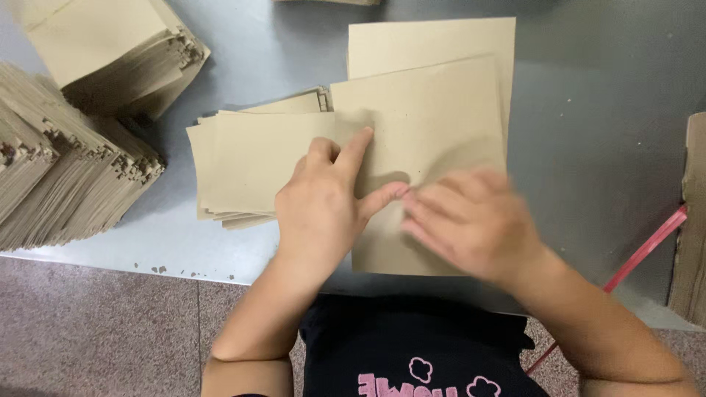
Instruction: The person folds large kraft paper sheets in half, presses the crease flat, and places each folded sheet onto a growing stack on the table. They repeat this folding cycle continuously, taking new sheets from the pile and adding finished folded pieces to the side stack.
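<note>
The left hand [320,202] is lying flat, palm down, on a brown cardboard sheet [434,125], with its fingers spread and stretched forward and its thumb pointing right toward the other hand. It is pressing on the sheet rather than gripping it; nothing is closed inside it. The right hand [471,220] is blurring in the picture, its fingers extended and loosely apart, resting on or just above the same sheet, with its fingertips meeting the left thumb near the sheet's middle. Whether it is pinching the cardboard cannot be told through the blur.

The cardboard sheet is lying on the grey metal surface [588,132] directly in front of the person, its near edge reaching close to the surface's front rim. A second sheet of the same colour [441,40] is lying under it, showing along the far edge and the right side. To the left, a low fanned stack of similar cardboard pieces [235,158] is sitting partly beneath the left hand's fingers and touching the top sheet's left edge.

Further left, tall stacks of notched cardboard pieces [66,176] are leaning along the surface's edge, and another pile [110,51] is standing behind them. A red rod [647,250] is slanting down at the right, beside a brown board edge [691,220]. The person is wearing a dark shirt [412,345], and a speckled floor [95,331] is showing below.
</note>
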The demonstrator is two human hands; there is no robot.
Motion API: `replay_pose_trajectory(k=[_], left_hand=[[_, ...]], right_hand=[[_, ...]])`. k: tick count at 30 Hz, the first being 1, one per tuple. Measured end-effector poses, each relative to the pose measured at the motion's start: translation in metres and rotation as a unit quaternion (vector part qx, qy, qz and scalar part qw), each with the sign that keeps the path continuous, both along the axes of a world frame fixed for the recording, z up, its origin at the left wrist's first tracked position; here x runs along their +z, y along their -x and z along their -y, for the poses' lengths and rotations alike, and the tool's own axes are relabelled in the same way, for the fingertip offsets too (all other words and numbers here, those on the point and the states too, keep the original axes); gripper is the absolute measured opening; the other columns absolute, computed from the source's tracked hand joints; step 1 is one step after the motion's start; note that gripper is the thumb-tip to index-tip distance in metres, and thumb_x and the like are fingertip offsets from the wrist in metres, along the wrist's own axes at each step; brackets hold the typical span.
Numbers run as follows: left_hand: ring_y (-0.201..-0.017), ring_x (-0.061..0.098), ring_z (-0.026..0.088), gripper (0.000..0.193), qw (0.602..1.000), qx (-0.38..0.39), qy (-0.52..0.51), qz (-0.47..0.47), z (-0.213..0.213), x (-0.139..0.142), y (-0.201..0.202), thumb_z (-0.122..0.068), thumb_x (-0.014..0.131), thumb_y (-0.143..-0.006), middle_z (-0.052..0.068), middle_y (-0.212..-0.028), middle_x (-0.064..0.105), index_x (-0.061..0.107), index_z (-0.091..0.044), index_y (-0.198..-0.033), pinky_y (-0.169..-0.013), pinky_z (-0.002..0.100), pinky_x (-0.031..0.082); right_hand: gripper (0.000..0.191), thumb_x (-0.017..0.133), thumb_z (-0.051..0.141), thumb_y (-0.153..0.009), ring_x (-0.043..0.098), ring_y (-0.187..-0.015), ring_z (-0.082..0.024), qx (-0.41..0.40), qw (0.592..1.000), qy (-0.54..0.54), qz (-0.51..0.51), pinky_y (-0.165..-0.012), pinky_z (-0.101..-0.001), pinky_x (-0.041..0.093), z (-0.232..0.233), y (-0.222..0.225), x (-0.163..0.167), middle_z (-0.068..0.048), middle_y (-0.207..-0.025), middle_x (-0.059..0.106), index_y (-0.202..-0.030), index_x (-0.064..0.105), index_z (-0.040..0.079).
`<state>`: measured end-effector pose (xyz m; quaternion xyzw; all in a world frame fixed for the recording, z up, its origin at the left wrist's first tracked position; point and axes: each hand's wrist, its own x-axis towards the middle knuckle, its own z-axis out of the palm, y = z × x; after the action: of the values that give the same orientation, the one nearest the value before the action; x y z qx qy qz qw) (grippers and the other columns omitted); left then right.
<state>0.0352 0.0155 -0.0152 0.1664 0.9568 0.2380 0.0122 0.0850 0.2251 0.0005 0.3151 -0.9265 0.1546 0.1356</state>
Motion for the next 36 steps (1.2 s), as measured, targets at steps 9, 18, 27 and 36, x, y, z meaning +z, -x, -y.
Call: replay_pose_trajectory(k=[9, 18, 27, 36], left_hand=[[-0.114, 0.065, 0.036, 0.068, 0.98, -0.142, 0.033, -0.134, 0.035, 0.01, 0.009, -0.046, 0.076, -0.079, 0.018, -0.139, 0.058, 0.061, -0.013, -0.137, -0.092, 0.049, 0.054], [-0.112, 0.067, 0.027, 0.052, 0.938, -0.308, 0.004, -0.157, 0.027, 0.002, -0.005, -0.014, 0.07, -0.081, 0.012, -0.12, 0.068, 0.066, -0.006, -0.132, -0.087, 0.039, 0.057], [-0.121, 0.066, 0.028, 0.064, 0.954, -0.258, 0.037, -0.146, 0.064, 0.007, -0.006, -0.017, 0.065, -0.067, 0.012, -0.137, 0.066, 0.067, -0.018, -0.131, -0.097, 0.04, 0.056], [-0.13, 0.064, 0.027, 0.039, 0.959, -0.177, 0.04, -0.219, 0.079, -0.011, -0.015, -0.01, 0.067, -0.098, 0.006, -0.141, 0.069, 0.072, -0.015, -0.137, -0.116, 0.045, 0.04]], right_hand=[[0.025, 0.083, 0.025, -0.08, 0.062, -0.103, -0.021, -0.125, 0.989, -0.074, 0.038, -0.09, -0.043, 0.047, -0.049, -0.025, 0.006, -0.001, -0.104, 0.071, -0.101, 0.077, 0.015], [0.033, 0.085, 0.032, -0.075, 0.063, -0.103, -0.024, 0.001, 0.991, 0.049, 0.128, -0.083, -0.0385, 0.05, -0.015, -0.041, 0.003, 0.0, -0.104, 0.071, -0.1, 0.074, 0.013], [0.03, 0.085, 0.031, -0.078, 0.064, -0.101, -0.018, 0.019, 0.977, 0.095, 0.189, -0.085, -0.0343, 0.05, -0.021, -0.03, 0.005, 0.007, -0.106, 0.07, -0.103, 0.073, 0.019], [0.033, 0.084, 0.029, -0.075, 0.065, -0.1, -0.02, 0.024, 0.977, 0.089, 0.193, -0.083, -0.0359, 0.05, -0.019, -0.034, 0.006, 0.005, -0.106, 0.071, -0.105, 0.075, 0.018]])
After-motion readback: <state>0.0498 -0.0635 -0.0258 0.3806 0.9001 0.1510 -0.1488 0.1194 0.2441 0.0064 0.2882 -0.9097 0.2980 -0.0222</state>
